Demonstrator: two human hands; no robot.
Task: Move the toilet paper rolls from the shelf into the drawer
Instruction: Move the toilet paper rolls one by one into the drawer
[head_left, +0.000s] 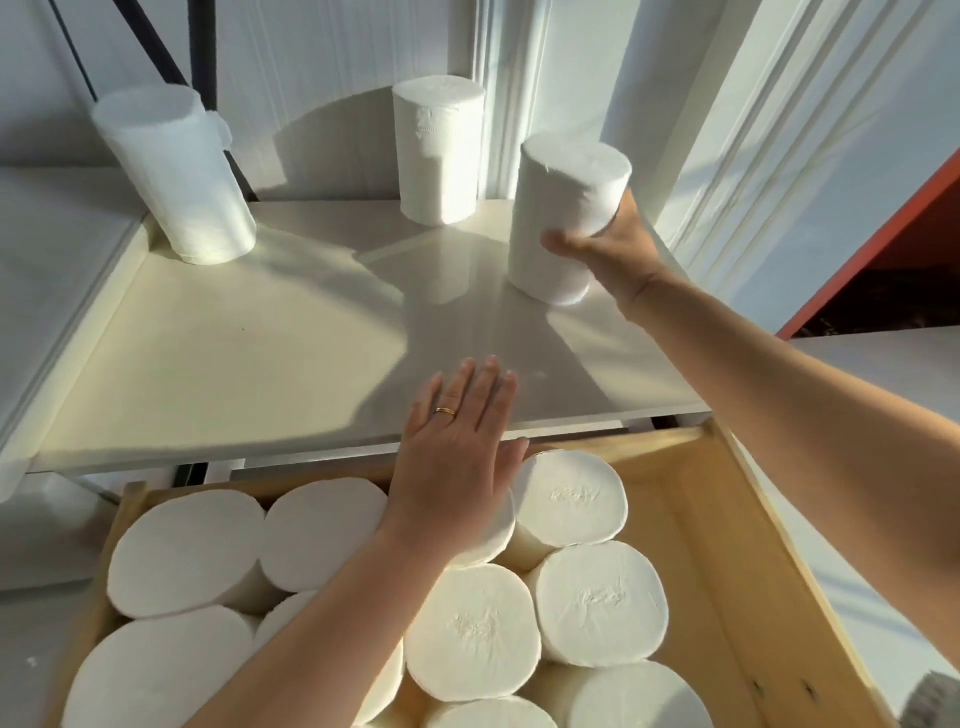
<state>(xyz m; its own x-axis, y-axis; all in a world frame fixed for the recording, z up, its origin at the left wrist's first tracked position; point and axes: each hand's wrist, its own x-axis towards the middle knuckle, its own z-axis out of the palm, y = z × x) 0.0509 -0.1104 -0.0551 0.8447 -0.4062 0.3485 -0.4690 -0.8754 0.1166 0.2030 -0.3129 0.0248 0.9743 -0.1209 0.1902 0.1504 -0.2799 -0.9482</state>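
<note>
Right grip round roll, shelf.

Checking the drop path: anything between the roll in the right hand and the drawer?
Partly. The left hand lies flat over the drawer's back edge, on the rolls there. The right hand grips the held roll on the shelf. Bare drawer floor shows along the right wall, a clear route.
</note>
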